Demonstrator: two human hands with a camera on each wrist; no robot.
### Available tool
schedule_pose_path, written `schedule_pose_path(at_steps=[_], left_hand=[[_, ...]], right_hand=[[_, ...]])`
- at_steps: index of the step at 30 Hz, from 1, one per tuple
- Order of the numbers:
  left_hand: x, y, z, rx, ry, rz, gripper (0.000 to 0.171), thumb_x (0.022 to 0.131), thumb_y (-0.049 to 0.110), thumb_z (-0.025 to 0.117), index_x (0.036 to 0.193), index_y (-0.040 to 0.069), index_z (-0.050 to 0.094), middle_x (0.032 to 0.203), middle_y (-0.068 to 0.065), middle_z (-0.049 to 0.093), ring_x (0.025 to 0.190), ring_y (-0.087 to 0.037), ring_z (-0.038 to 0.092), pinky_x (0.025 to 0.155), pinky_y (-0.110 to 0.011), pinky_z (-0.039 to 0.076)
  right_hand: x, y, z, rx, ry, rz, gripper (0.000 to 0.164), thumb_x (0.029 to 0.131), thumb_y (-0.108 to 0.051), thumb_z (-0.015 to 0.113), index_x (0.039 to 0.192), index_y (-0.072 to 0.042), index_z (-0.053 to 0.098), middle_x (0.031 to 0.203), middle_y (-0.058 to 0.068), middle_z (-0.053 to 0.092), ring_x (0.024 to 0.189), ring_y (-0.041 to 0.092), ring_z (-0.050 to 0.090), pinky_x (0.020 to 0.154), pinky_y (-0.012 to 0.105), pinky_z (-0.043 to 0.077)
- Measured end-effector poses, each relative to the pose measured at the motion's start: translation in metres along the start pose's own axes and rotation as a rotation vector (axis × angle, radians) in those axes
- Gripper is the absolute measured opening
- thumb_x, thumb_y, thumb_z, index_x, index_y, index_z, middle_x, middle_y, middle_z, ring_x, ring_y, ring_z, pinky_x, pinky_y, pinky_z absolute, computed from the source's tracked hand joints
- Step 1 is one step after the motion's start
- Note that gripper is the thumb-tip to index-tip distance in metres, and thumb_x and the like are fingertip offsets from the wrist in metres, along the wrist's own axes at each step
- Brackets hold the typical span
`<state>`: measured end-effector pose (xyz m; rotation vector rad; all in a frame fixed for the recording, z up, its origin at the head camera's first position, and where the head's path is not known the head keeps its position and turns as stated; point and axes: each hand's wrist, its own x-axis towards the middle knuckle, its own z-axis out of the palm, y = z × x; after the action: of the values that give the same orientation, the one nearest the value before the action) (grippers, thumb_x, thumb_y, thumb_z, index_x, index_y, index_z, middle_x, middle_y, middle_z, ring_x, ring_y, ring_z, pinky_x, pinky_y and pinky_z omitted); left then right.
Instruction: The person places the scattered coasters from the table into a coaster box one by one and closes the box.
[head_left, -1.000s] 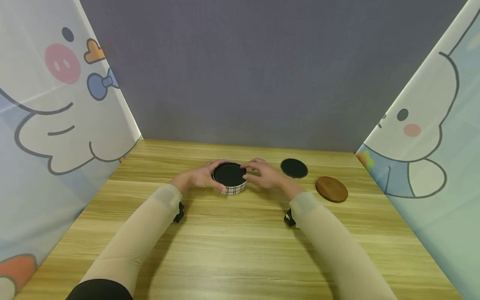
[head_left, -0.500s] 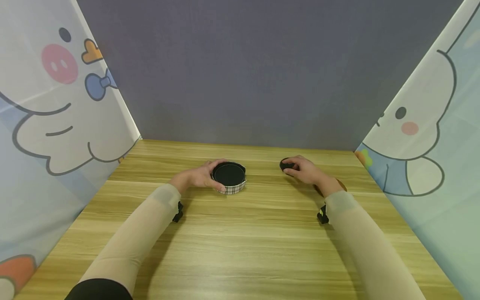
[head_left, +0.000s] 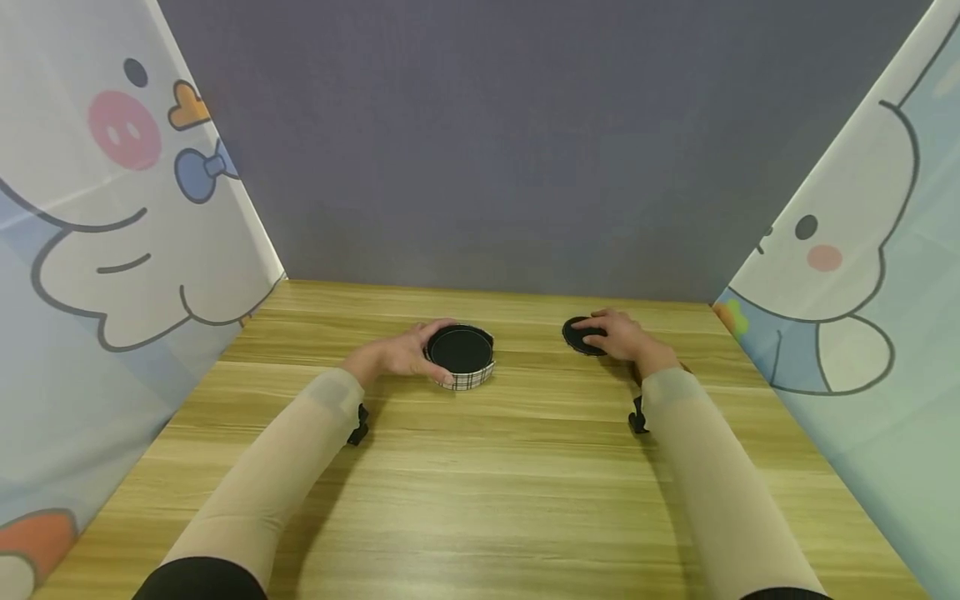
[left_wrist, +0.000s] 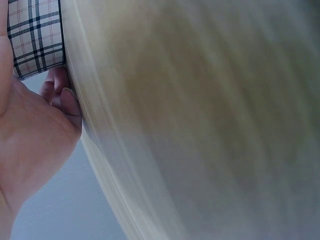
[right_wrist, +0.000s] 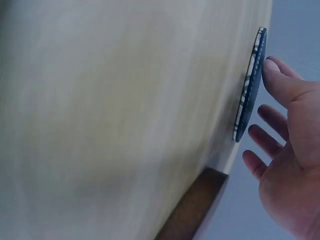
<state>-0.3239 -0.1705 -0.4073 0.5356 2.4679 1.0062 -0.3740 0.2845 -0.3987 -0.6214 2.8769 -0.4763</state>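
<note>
My left hand (head_left: 408, 352) grips a round holder with a plaid side wall (head_left: 471, 381), thumb at its near side and fingers round the back. A black coaster (head_left: 461, 350) lies inside, and the wall has a gap on the right. The plaid wall also shows in the left wrist view. To the right, my right hand (head_left: 618, 335) is over another black coaster (head_left: 577, 336) with a patterned edge, which lies on the table. In the right wrist view the thumb is close to that coaster (right_wrist: 252, 85); the fingers are loosely bent and spread, pinching nothing.
A round brown wooden piece (right_wrist: 195, 205) lies beside the black coaster, mostly hidden by my right wrist in the head view. The wood-grain table (head_left: 480, 483) ends at a grey wall (head_left: 495, 150) behind. Cartoon-printed sheets (head_left: 847, 333) stand at both sides.
My right hand has left the plaid holder and moved right to the loose black coaster, then drawn slightly back, uncovering more of it. The left hand keeps its hold.
</note>
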Motion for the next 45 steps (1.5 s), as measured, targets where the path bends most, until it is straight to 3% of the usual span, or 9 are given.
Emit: schedule_pose_path(at_steps=[7,15,22,30,38,42,45], left_hand=[[0.001,0.001,0.0,-0.007,0.014,0.004,0.127,0.082,0.049,0.098,0.177,0.036,0.015,0.17,-0.027,0.022,0.152,-0.055,0.035,0.127,-0.074,0.026],[-0.001,-0.001,0.001,-0.009,0.012,-0.01,0.126,0.08,0.051,0.099,0.176,0.04,0.017,0.173,-0.026,0.019,0.154,-0.054,0.033,0.127,-0.075,0.025],[-0.002,0.001,0.001,-0.016,0.014,-0.004,0.126,0.08,0.049,0.099,0.176,0.04,0.018,0.174,-0.026,0.019,0.154,-0.055,0.034,0.127,-0.076,0.024],[-0.001,0.001,0.001,-0.02,0.015,0.002,0.124,0.081,0.048,0.099,0.175,0.04,0.019,0.173,-0.026,0.019,0.153,-0.054,0.034,0.127,-0.075,0.024],[-0.002,0.003,0.002,-0.019,0.014,0.004,0.123,0.081,0.047,0.099,0.175,0.04,0.019,0.173,-0.026,0.02,0.153,-0.053,0.034,0.127,-0.074,0.024],[-0.002,0.003,0.002,-0.017,0.015,-0.001,0.123,0.081,0.047,0.099,0.175,0.041,0.019,0.173,-0.025,0.02,0.153,-0.053,0.034,0.127,-0.074,0.024],[-0.002,0.002,0.003,-0.009,0.013,-0.006,0.124,0.081,0.05,0.098,0.175,0.041,0.018,0.173,-0.025,0.02,0.153,-0.053,0.034,0.127,-0.075,0.025]], right_hand=[[0.005,-0.003,-0.001,0.027,-0.034,0.074,0.045,0.117,-0.025,0.056,0.162,-0.02,0.057,0.175,0.029,0.032,0.158,0.063,0.025,0.12,0.089,0.009],[0.004,-0.006,0.001,0.025,-0.056,0.09,0.049,0.114,-0.032,0.062,0.162,-0.022,0.057,0.172,0.031,0.034,0.156,0.063,0.025,0.12,0.087,0.014],[-0.005,-0.009,0.004,-0.022,-0.051,0.046,0.055,0.111,-0.041,0.066,0.162,-0.023,0.057,0.164,0.035,0.041,0.152,0.061,0.032,0.118,0.088,0.016],[-0.018,-0.018,0.006,-0.125,-0.035,0.02,0.064,0.106,-0.056,0.068,0.162,-0.027,0.056,0.153,0.03,0.054,0.14,0.053,0.047,0.109,0.072,0.033],[-0.025,-0.024,0.006,-0.151,-0.042,0.01,0.07,0.102,-0.063,0.07,0.161,-0.026,0.056,0.14,0.027,0.061,0.128,0.048,0.054,0.099,0.062,0.036],[-0.024,-0.026,0.008,-0.119,-0.057,-0.013,0.068,0.105,-0.058,0.069,0.162,-0.025,0.055,0.152,0.028,0.053,0.138,0.051,0.048,0.108,0.071,0.034],[-0.022,-0.025,0.011,-0.067,-0.085,-0.061,0.064,0.108,-0.05,0.067,0.164,-0.021,0.053,0.166,0.029,0.041,0.15,0.058,0.038,0.118,0.081,0.025]])
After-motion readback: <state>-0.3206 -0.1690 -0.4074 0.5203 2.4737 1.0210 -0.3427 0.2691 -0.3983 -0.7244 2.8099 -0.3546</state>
